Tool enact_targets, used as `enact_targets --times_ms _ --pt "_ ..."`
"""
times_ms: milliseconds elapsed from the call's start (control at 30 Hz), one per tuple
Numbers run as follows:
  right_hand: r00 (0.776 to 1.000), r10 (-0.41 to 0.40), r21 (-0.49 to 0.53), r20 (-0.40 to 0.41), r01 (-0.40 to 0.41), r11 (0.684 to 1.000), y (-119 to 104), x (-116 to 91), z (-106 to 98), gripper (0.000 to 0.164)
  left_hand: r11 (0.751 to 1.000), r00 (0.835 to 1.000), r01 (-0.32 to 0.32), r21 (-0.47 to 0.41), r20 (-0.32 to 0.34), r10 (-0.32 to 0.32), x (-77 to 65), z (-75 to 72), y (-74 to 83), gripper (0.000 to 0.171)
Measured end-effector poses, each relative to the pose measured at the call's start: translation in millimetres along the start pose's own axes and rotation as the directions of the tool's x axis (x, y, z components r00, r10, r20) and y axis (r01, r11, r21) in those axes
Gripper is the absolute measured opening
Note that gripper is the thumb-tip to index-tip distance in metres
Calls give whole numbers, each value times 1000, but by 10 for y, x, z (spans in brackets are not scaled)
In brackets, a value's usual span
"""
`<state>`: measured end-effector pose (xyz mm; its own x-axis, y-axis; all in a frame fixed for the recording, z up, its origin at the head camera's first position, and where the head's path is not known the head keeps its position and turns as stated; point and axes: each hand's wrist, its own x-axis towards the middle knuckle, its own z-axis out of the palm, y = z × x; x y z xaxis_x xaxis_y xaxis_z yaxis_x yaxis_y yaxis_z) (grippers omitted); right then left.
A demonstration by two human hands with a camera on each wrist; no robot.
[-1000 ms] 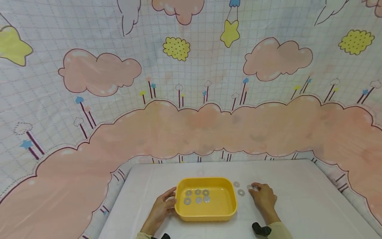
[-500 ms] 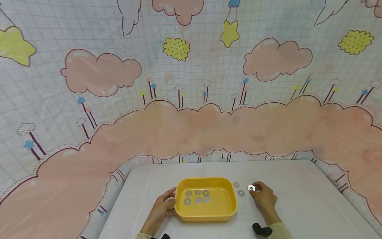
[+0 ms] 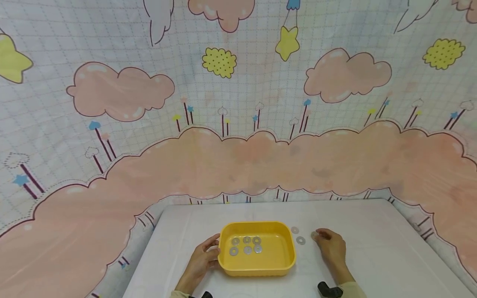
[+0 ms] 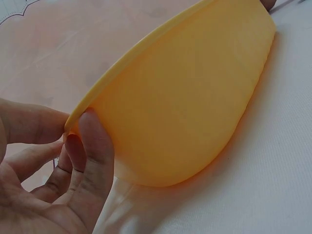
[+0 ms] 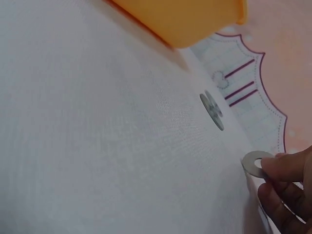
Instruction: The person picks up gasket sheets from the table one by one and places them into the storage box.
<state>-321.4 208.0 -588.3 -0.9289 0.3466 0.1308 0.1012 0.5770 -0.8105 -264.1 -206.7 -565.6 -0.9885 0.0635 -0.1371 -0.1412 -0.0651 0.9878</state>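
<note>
My left hand [image 3: 201, 258] grips the left rim of a yellow plastic tray [image 3: 257, 272]; in the left wrist view the thumb [image 4: 97, 151] presses its outer wall while fingers curl over the edge. Several flat metal washers [image 3: 231, 251] lie in two rows on the tray's floor, towards its left half. To the right of the tray, my right hand [image 3: 332, 248] pinches one washer [image 5: 247, 165] between thumb and fingertips, just over the table. Between tray and hand, two more washers [image 3: 298, 241] lie flat on the cloth.
A white cloth [image 3: 372, 248] covers the table. Behind it hangs a patterned curtain [image 3: 261, 161] with clouds and stars, which also runs down past the table's sides. Black wrist devices [image 3: 329, 289] sit on both forearms.
My right hand has taken the washer off the cloth and tipped it, its shiny face showing half a second ago and less visible now. The left hand and tray stay in place.
</note>
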Motion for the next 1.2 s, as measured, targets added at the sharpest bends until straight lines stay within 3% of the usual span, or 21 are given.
enact_targets --times_ms 300,567,800,1200 --pt "998 21 67 -62 -16 998 22 7 -107 23 1000 1000 17 -1 -10 -17 8 15 18 63" --pt "999 28 210 25 -33 977 -96 -23 -230 28 1000 1000 12 3 0 -12 -7 12 17 63" --pt "994 21 353 109 -59 934 -238 -76 -328 31 1000 1000 14 1 -14 -14 -40 39 6 63" --pt "978 -40 405 205 -47 913 -462 -216 -453 30 1000 999 1 0 -33 -1 -156 112 -65 64"
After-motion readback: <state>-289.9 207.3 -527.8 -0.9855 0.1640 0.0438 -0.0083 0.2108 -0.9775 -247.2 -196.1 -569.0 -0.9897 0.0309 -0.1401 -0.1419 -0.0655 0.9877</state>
